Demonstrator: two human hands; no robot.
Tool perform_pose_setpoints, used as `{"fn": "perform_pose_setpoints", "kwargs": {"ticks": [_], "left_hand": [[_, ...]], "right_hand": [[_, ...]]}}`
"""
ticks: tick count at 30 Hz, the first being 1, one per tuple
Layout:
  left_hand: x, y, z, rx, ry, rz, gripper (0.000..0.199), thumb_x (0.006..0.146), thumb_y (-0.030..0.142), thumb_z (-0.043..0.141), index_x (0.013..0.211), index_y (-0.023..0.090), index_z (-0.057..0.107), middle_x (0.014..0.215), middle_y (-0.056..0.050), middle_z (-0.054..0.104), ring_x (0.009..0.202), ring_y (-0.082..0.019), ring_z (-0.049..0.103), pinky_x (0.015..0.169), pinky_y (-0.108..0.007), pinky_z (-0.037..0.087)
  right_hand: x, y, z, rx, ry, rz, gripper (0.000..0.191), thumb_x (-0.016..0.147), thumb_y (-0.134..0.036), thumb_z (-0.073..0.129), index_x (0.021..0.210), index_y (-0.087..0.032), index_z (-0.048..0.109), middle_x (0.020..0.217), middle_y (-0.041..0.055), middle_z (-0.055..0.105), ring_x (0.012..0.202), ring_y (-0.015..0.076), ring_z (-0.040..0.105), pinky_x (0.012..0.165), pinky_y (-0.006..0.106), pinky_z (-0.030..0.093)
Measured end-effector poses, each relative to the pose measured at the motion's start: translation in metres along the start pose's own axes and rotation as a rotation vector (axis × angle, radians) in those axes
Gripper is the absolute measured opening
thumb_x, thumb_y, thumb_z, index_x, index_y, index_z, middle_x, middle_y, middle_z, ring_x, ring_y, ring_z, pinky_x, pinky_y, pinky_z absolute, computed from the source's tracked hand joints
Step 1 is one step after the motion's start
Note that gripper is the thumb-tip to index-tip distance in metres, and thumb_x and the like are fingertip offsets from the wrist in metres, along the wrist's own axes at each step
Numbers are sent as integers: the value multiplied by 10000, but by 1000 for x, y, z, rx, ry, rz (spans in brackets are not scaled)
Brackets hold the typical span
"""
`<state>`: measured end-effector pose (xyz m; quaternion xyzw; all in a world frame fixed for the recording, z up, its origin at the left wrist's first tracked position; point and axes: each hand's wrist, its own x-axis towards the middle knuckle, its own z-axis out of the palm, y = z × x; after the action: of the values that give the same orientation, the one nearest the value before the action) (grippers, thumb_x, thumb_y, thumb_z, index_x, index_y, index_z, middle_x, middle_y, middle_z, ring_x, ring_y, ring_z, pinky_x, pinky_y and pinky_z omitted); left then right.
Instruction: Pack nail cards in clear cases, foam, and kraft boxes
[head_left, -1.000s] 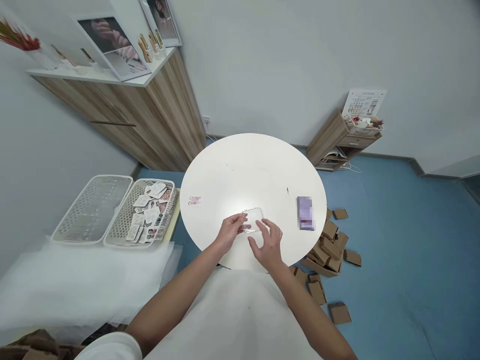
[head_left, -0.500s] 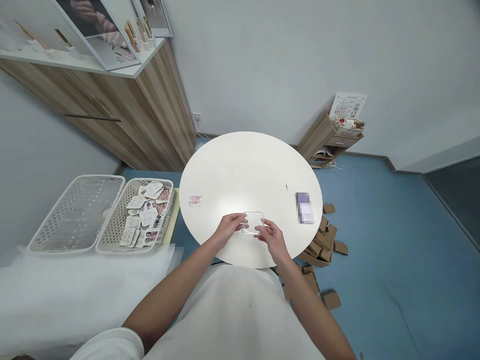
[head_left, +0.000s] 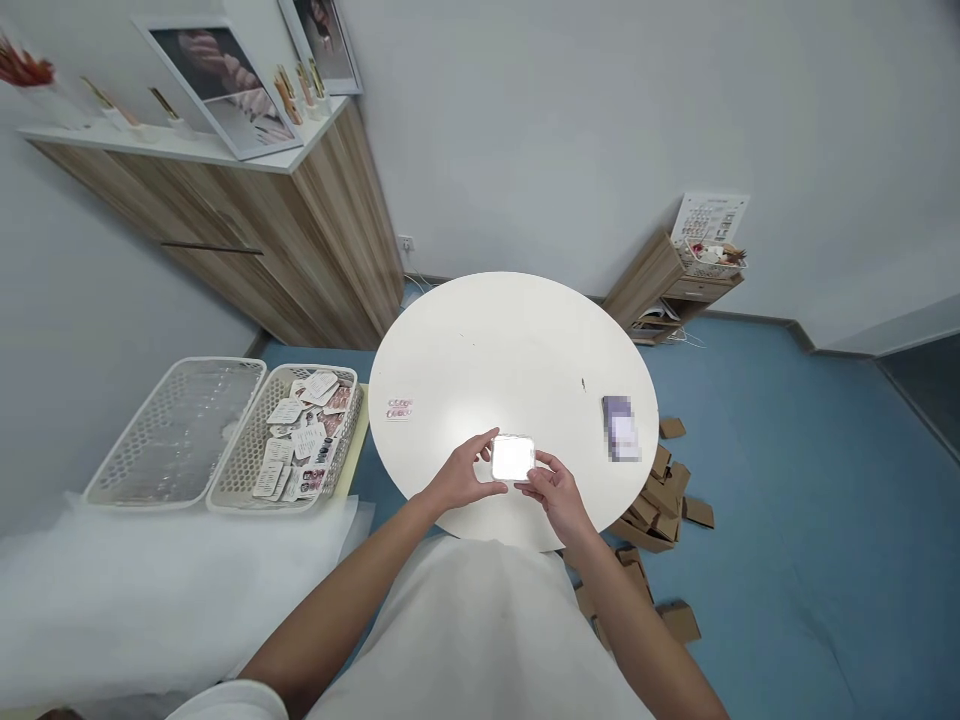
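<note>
A small, clear plastic case (head_left: 513,458), rounded at the corners, is held just above the near part of the white round table. Its face reflects bright white light, so whatever lies inside is hidden. On its left side my left hand (head_left: 461,475) spans the case, with a finger at the upper left corner and the thumb along the lower edge. My right hand (head_left: 556,495) is closed on the right edge, thumb on the near corner. A card of pink press-on nails (head_left: 400,409) lies on the table to the left.
A purple box (head_left: 618,410), partly pixelated, and a small dark item (head_left: 583,384) lie on the table (head_left: 525,330). At left, a white basket (head_left: 217,495) holds several nail cards beside a second basket (head_left: 97,490). Cardboard boxes (head_left: 660,500) litter the floor at right.
The case has turned from see-through to brightly reflecting. My left hand has shifted its hold, thumb and finger now wider apart. The whole view has shifted slightly.
</note>
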<state>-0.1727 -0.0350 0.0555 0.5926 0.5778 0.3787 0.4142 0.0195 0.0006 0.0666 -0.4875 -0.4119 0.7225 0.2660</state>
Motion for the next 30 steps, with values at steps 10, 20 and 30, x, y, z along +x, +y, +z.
{"fn": "perform_pose_setpoints", "kwargs": {"ticks": [10,20,30], "left_hand": [[10,9,-10,-78,-25,-54,782,564,318,725,1253,286,358,965,-20,524,822,-139,492,709,-279,398],[0,9,-4,-225,-66,-80,815,564,315,728,1285,263,352,906,-13,491,716,-100,453,674,-276,393],[-8,20,2,-389,-104,-87,759,540,280,742,1222,201,417,843,-13,500,664,-89,454,629,-263,405]], "right_hand": [[13,-18,-14,-469,-184,-388,771,614,-312,699,1284,-340,319,1386,56,294,1124,248,460,925,444,384],[-1,-22,-15,-481,-93,-511,616,587,-300,695,1173,-276,506,1275,60,458,1019,244,527,874,432,440],[-9,-13,-17,-504,-15,-637,588,544,-260,709,1111,-255,554,1144,67,553,956,235,551,872,420,422]]}}
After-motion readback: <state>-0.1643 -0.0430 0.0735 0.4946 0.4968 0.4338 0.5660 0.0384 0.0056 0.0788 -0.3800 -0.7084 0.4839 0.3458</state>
